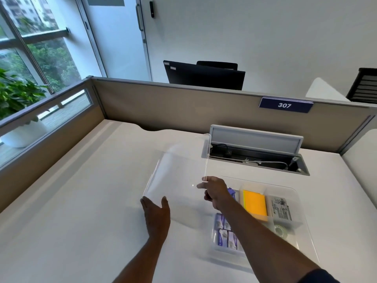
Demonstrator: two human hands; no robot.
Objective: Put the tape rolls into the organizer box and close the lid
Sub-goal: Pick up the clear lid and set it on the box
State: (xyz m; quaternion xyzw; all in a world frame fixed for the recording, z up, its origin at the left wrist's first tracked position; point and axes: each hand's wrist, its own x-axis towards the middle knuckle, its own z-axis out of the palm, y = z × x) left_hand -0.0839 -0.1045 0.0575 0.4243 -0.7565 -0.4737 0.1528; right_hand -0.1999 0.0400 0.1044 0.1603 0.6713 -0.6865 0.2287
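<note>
A clear plastic organizer box [304, 227] lies on the white desk at the right. A clear tape roll [280, 229] rests in its near right compartment. Other compartments hold a yellow pad [255, 203], small purple-and-white packets [224, 231] and a printed label card [280, 208]. The transparent lid [179, 172] is lifted and tilted, left of the box. My right hand [216, 190] pinches the lid's right corner. My left hand [156, 215] touches the lid's near left corner with fingers spread.
An open cable hatch [257, 154] with wires lies behind the box. A beige partition [163, 107] with a "307" sign [285, 105] runs along the desk's back. A potted plant [18, 111] stands beyond the left partition, by the window.
</note>
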